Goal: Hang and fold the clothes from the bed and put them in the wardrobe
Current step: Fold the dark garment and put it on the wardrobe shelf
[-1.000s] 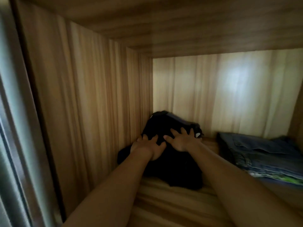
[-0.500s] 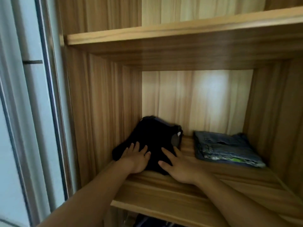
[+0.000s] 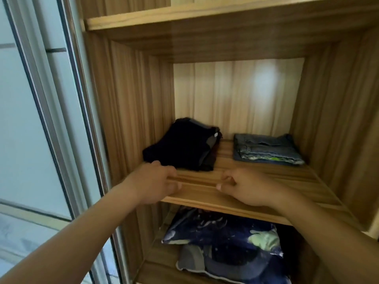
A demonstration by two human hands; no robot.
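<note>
left hand (image 3: 155, 181) centre-left of frame, over the shelf (image 3: 205, 193) front edge, fingers loosely curled, gripping nothing | right hand (image 3: 244, 187) just right of it, same deal, loose curl, empty | black folded clothes (image 3: 184, 146) mid-frame on the shelf's left, just behind left hand | folded jeans (image 3: 266, 149) on its right, apart | dark printed bundle (image 3: 221, 232) in the compartment below

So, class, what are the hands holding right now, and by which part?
Nothing: the left hand and right hand hover loosely curled above the shelf.
</note>
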